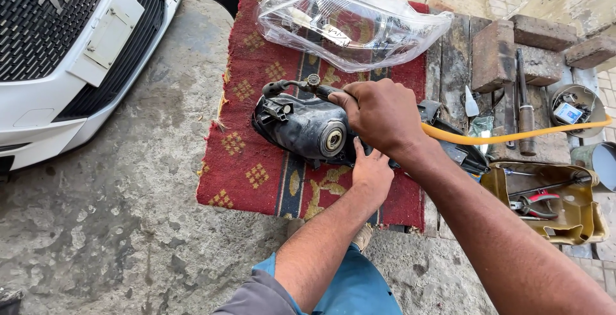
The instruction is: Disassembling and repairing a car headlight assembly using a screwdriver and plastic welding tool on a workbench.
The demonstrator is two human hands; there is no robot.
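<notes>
While the right hand closes its grip over the black headlight housing, the left hand braces its near edge.

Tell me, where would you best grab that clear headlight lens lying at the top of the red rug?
Probably by its two long edges, coming down from above. The clear lens lies domed side up on the red rug, so its curved middle looks slippery while the rim offers firmer hold. Both hands are busy on the black housing.
</notes>
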